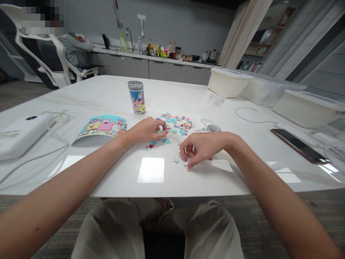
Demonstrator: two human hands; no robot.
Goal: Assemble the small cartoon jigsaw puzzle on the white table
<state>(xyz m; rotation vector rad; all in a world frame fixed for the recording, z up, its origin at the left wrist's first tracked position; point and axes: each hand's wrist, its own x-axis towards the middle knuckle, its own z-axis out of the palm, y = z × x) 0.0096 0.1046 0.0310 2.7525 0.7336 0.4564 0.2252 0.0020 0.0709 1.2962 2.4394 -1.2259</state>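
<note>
Big white tabletop (113, 93) takes up pretty much the whole view. Along the far right edge there's a row of lidded bins (228, 82), and over on the left sits a white box (23, 133) with a cable coming off it. Next size down is the cartoon picture sheet (104, 126) lying flat just left of the arms, then a dark phone (298, 145) flat on the right, well apart from everything else. A cartoon tin (136, 97) stands upright behind the sheet, lid on. The left hand (148, 130) is palm-down with its grip pinched shut right at the near edge of the pieces (176, 123), which are scattered mid-table in a loose pile; can't tell if a piece is actually between the fingertips. The right hand (202, 146) is just in front of the pile, grip curled closed, fingertips down on the tabletop and touching a couple of loose pieces there. A small round lid (214, 128) lies just right of the pile, between it and the right wrist. A few stray blue pieces lie under the left hand too.
</note>
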